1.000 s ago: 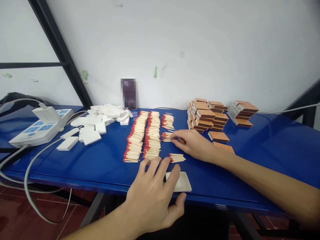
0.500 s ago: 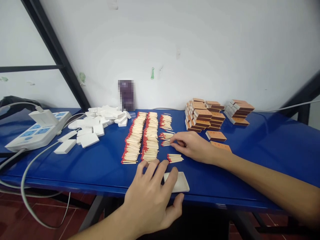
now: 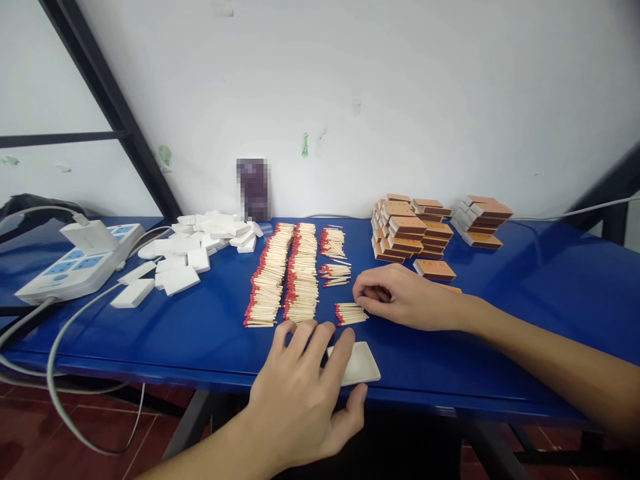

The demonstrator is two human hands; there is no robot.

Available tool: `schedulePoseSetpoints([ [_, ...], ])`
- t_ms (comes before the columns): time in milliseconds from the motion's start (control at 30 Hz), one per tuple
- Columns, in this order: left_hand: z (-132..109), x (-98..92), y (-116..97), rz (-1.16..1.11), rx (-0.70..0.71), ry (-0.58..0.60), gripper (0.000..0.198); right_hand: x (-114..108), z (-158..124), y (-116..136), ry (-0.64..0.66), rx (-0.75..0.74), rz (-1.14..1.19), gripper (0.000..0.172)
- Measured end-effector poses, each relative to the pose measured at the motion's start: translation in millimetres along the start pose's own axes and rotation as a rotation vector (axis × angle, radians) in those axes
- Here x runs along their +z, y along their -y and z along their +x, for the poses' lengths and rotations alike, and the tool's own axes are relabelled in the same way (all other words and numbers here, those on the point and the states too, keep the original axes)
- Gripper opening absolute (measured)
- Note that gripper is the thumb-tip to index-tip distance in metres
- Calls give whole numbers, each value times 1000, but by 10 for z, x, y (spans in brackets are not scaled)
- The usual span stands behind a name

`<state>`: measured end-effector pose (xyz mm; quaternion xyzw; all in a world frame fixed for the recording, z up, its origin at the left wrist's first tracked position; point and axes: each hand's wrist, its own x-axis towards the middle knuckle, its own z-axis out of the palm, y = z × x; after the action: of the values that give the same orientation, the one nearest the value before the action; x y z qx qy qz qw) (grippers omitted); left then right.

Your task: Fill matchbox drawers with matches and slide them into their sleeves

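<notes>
The right hand (image 3: 400, 297) shifts beside pale, red-headed matches (image 3: 351, 314), fingers bunched, grip unclear; the left hand's (image 3: 305, 393) fingers spread.

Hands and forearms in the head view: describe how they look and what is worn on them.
The left hand and right hand are both ungloved, with no ring to be seen. The left forearm and right forearm are slender and bare as far as they show: no sleeve, watch, bracelet or marking is visible.
</notes>
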<state>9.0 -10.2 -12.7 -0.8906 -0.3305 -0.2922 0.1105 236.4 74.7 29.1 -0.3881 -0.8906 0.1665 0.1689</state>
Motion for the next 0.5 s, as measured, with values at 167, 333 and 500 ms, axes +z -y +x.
schedulePoseSetpoints([
  [167, 19, -70, 7, -108, -95, 17, 39, -20, -73, 85, -22, -4, -93, 31],
  [333, 31, -112, 18, -182, -159, 85, 30, 13, -52, 101, 38, -17, -43, 33],
  [500, 39, -108, 27, -223, -176, 88, 27, 49, -25, 59, -6, -55, -50, 32],
])
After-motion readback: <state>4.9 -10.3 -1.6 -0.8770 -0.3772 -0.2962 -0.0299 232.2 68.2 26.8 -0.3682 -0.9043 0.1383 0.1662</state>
